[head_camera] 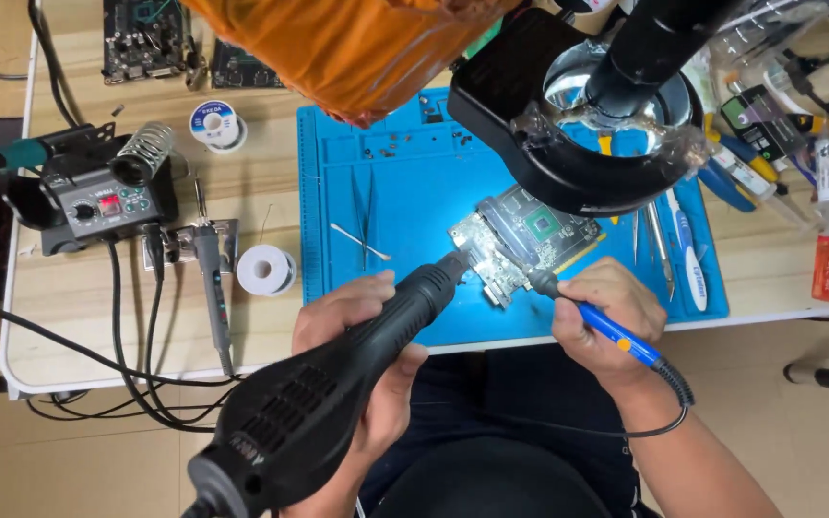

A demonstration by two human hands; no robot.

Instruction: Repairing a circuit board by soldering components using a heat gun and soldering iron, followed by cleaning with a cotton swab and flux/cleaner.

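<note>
Head view, left hand (362, 331) grip closed around black hot-air gun (338, 384), right hand (604, 312) grip pinching blue soldering iron (595, 317) at circuit board (520, 240)

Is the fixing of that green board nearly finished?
Set up already: circuit board lies on the blue mat, under the magnifier lamp. In hand: left hand aims a black hot-air gun, right hand touches a blue soldering iron to its edge. How much remains can't be judged.

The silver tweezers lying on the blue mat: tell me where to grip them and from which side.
Grip the silver tweezers at mid-length, across their two thin arms, coming straight down from above. They lie flat on the blue mat, free all round, left of the green circuit board.
</note>
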